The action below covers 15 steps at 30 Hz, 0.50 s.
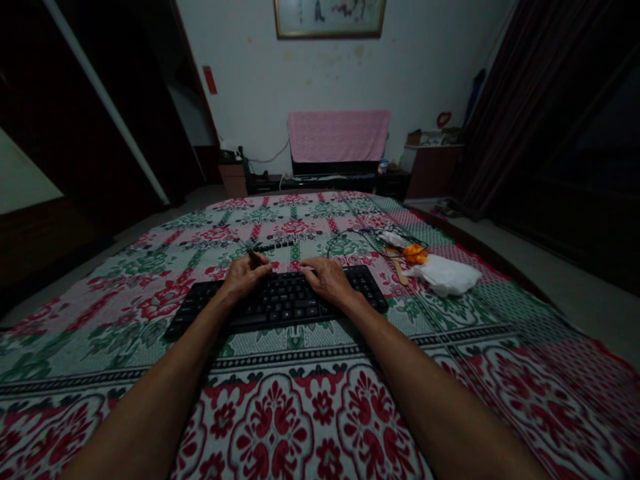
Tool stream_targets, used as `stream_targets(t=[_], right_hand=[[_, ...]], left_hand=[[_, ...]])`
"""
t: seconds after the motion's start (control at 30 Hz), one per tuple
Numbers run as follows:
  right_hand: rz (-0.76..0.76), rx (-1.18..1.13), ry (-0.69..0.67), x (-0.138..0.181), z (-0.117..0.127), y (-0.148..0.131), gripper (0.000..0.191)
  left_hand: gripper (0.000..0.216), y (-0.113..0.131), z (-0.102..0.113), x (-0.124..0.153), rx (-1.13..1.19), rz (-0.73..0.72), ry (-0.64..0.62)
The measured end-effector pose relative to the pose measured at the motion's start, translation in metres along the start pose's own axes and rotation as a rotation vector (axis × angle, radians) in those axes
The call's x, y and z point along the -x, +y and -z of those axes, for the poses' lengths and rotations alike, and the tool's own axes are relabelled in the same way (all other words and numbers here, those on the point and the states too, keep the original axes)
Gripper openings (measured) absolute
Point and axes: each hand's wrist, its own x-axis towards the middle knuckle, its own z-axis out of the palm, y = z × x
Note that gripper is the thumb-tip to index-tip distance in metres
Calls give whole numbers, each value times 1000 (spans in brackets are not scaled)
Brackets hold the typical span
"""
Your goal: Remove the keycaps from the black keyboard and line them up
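A black keyboard lies across a bed covered by a red, green and white floral bedspread. My left hand rests at the keyboard's far edge with its fingers curled round a small dark object I cannot make out. My right hand lies on the keys near the middle, fingers bent down onto them. A row of small black pieces sits on the bedspread just beyond the keyboard.
To the right of the keyboard lie a white cloth, an orange object, a wooden stick and a black cable. Beyond the bed stands a low cabinet with a pink cloth. Dark curtains hang at right.
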Motion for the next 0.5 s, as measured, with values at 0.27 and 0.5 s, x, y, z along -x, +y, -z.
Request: stream_targets(t=[0.27, 0.5], right_hand=[[167, -65, 27, -1, -7, -20, 26], [155, -25, -27, -1, -5, -20, 23]], left_hand=[[29, 11, -8, 5, -3, -90, -67], [29, 16, -11, 8, 14, -126, -105]])
